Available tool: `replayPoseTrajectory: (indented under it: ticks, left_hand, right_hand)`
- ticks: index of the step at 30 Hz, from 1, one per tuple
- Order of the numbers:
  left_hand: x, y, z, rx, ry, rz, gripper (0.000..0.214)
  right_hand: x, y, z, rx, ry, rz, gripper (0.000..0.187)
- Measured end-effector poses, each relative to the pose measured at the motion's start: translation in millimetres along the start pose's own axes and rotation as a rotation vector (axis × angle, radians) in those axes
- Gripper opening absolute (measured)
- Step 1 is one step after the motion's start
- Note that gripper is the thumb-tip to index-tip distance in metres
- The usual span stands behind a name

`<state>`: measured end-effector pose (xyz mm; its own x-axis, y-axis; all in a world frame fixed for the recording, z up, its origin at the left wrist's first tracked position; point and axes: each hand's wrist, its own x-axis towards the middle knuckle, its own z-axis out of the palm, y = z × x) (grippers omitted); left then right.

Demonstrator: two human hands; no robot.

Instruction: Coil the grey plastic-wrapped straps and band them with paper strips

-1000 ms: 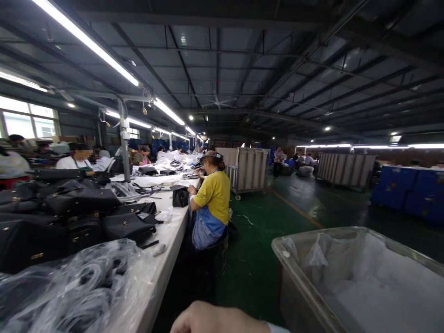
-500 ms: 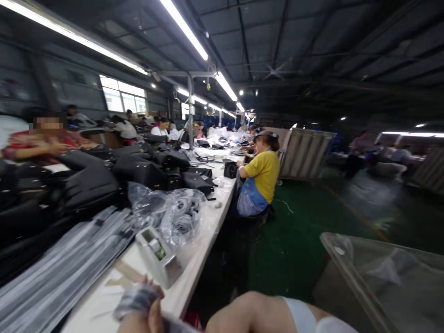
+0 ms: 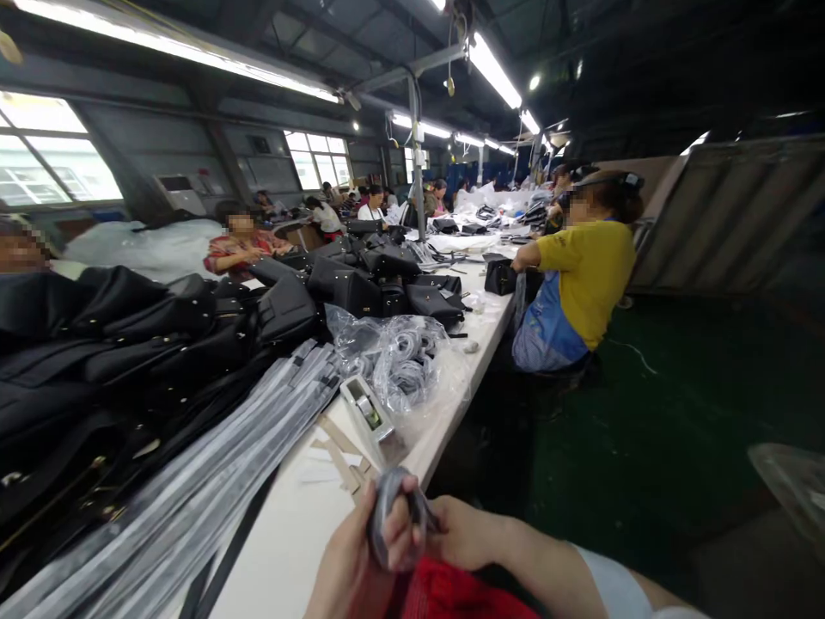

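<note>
Low in the view, at the table's near edge, my left hand (image 3: 361,550) is closed on a grey strap (image 3: 381,503) in clear plastic wrap, wound into a loop around the fingers. My right hand (image 3: 461,529) is closed right beside it, on the strap's trailing part; its fingertips are partly hidden. Just beyond stands a tape dispenser (image 3: 369,413). A clear plastic bag (image 3: 412,361) of coiled grey straps lies behind that. To the left, long plastic-wrapped straps (image 3: 212,481) are stretched out flat in a bundle.
Black bags (image 3: 155,335) are heaped along the left of the white table (image 3: 284,542). Brown and white paper scraps (image 3: 341,451) lie near the dispenser. A person in a yellow top (image 3: 580,266) sits along the right edge. A large bin (image 3: 790,481) stands at right.
My view has turned left and down. The strap is now wound into a loop around my left fingers, and my right hand has come into view beside it.
</note>
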<state>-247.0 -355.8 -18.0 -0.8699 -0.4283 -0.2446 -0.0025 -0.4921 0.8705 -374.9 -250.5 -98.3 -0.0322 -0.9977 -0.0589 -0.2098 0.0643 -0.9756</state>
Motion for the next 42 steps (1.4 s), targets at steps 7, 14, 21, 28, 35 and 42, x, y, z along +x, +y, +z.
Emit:
replayPoseTrajectory:
  ticks: [7,14,21,28,35,42]
  left_hand:
    - [39,-26,4.0,0.997,0.374,0.674,0.033]
    - [58,-63,33.3,1.412,0.004,0.090,0.039]
    - [69,-53,30.3,-0.001,0.050,-0.312,0.061]
    - [76,-39,38.7,-0.087,0.461,0.231,0.036]
    - [76,-73,38.5,1.291,0.500,0.280,0.025]
    - [66,-68,33.0,1.601,0.281,0.253,0.033]
  right_hand:
    - [-20,-2,-50,0.281,-0.526,-0.034,0.055]
    - [-25,33,-124,-0.067,-0.087,-0.005,0.029]
    - [-10,75,-126,-0.364,0.106,-0.161,0.039]
    - [0,87,-71,0.196,-0.423,0.013,0.047]
    - [-3,43,-86,0.947,-0.616,0.158,0.025]
    - [-21,32,-115,1.099,-0.330,0.474,0.039]
